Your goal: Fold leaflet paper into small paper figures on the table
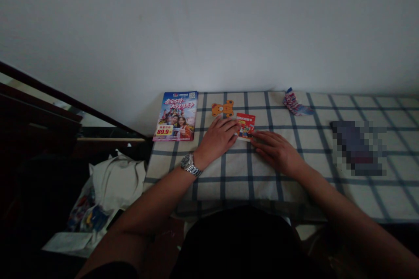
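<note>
A small red printed card point(246, 122) lies on the checked cloth point(235, 165) between my hands. My left hand point(220, 134) rests flat with its fingers stretched out, the fingertips at the card's left edge. From the other side, my right hand point(276, 150) reaches in with extended fingers at the card's lower right corner; its fingertips are partly hidden from me. Just beyond my left fingers is an orange teddy bear cutout point(223, 108), lying flat. On my left wrist sits a metal watch point(190, 165).
Colourful flyers point(176, 115) lie at the left end of the cloth. A crumpled or pleated printed paper point(293, 103) is near the wall point(209, 30). A dark pixelated item point(355, 146) lies at right. Bags point(119, 176) sit below left, beside a dark rail point(72, 98).
</note>
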`<state>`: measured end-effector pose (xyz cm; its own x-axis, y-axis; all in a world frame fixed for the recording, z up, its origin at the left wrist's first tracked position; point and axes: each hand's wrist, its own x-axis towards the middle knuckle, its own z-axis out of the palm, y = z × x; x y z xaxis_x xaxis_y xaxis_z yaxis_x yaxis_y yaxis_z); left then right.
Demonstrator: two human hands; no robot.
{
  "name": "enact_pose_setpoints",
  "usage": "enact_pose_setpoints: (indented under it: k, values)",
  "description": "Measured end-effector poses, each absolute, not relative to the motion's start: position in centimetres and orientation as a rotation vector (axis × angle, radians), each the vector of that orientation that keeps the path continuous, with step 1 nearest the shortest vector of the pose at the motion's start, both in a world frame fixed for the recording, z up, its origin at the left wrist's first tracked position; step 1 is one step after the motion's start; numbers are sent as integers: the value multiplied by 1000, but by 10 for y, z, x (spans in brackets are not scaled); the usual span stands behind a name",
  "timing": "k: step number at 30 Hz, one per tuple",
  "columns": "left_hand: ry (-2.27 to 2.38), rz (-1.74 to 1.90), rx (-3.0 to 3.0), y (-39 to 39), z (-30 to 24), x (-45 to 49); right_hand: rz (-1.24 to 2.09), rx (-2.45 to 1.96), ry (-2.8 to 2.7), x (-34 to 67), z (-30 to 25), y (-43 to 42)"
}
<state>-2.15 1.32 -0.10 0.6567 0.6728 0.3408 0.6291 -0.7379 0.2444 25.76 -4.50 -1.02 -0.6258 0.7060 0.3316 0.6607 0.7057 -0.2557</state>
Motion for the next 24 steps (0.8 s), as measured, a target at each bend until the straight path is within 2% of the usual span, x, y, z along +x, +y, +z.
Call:
enact_pose_setpoints:
  k: [7, 24]
  values:
    - [798, 655, 2813, 12, -2, -14, 161, -1074, -2463, 253, -10, -46]
    - [1015, 587, 2834, 7, 0, -6, 278, -1146, -2293, 252, -10, -49]
